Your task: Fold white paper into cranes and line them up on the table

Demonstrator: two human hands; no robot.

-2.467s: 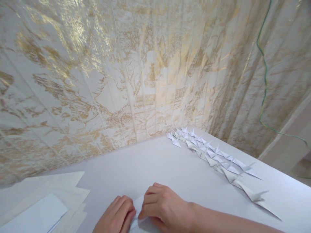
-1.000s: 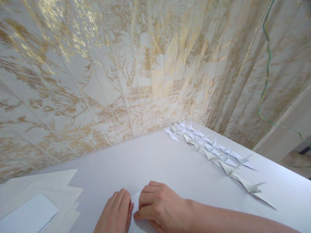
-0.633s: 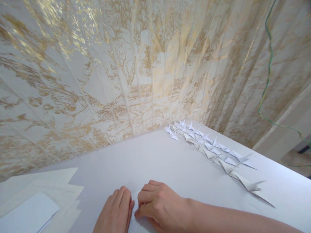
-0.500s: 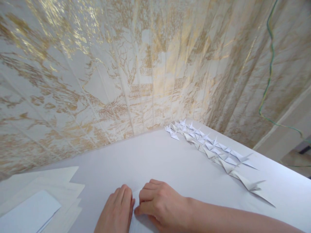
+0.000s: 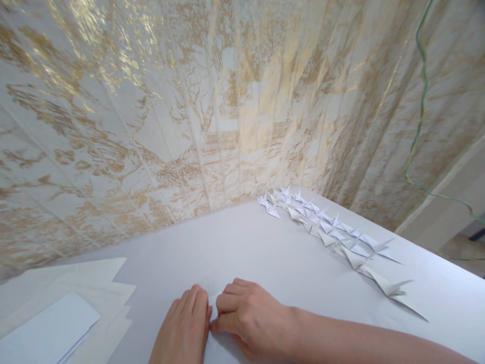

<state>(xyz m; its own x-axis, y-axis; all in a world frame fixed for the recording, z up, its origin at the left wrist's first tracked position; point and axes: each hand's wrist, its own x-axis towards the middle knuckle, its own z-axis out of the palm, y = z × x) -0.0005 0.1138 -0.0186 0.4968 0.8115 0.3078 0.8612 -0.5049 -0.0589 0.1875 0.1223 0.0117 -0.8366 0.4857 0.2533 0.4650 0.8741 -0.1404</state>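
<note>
A home craft corner: white tabletop [image 5: 265, 253], gold-patterned curtain [image 5: 189, 101] behind, folded paper cranes [image 5: 333, 235] at right.

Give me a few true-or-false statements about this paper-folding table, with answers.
1. Both the left hand and the right hand touch a white paper at the near edge of the table. True.
2. The cranes lie in a heap on the left. False: they lie in a row along the right side.
3. Loose sheets lie at the left. True.
4. A red cable hangs at the right. False: the cable is green.
</note>
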